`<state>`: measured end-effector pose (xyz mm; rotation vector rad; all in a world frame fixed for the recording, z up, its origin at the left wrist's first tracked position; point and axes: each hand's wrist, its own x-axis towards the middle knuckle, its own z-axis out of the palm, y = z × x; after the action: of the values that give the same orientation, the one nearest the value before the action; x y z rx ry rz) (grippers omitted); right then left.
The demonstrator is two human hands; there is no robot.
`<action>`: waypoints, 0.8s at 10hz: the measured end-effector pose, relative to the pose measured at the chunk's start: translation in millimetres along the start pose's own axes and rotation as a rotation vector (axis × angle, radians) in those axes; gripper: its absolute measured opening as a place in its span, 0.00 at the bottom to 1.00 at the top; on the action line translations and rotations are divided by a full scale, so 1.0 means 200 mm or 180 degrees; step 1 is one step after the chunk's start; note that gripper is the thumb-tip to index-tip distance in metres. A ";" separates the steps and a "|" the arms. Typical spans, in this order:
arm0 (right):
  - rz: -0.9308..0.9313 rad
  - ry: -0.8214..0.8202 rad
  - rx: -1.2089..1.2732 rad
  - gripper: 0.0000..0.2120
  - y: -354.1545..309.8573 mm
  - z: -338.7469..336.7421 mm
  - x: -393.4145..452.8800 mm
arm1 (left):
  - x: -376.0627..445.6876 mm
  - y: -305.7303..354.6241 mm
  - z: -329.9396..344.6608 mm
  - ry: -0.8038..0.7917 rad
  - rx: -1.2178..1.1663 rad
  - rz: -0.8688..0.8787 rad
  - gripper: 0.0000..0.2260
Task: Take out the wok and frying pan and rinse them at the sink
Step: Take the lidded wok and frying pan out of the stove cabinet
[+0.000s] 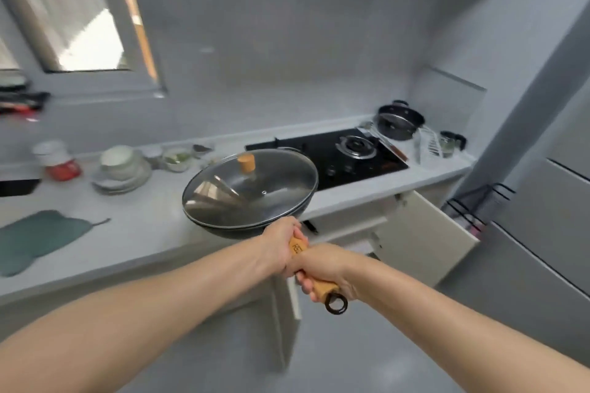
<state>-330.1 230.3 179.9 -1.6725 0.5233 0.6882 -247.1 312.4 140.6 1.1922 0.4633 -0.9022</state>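
We stand at a long grey counter (pixel 153 233) whose front edge runs under our forearms, with an open cabinet door (pixel 424 233) swung out at our right, likely where the cookware was stored. We carry the wok (pixel 242 228) level above the counter's edge, its glass lid (pixel 252 190) on top, so tilting it risks the lid sliding off. Both hands curl round the wooden handle (pixel 319 284): left hand (pixel 281 246) near the bowl, right hand (pixel 329 268) behind it, sharing the weight. The sink (pixel 17 187) seems to be the dark recess far left; stacked dishes (pixel 123 169) and a green cloth (pixel 41 239) flank the path, leaving bare counter between. We cannot pick out the frying pan.
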 end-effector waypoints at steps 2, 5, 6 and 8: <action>-0.0083 -0.0614 -0.0266 0.09 -0.37 0.60 0.31 | -0.10 0.26 -0.74 0.0721 -0.0432 0.0210 0.18; 0.0124 -0.1425 -0.1081 0.13 -0.79 1.36 0.93 | -0.02 0.55 -1.69 0.1660 -0.1561 0.0421 0.16; 0.0242 -0.1641 -0.1326 0.13 -0.90 1.50 1.18 | 0.08 0.66 -1.89 0.1950 -0.1573 0.0530 0.17; 0.0202 -0.1951 -0.1569 0.11 -1.09 1.62 1.57 | 0.31 0.86 -2.11 0.2585 -0.1552 0.0419 0.17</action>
<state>-8.0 600.2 75.6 -1.7702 -0.0426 1.3962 -13.3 700.0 55.4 1.0750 1.1668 -0.1271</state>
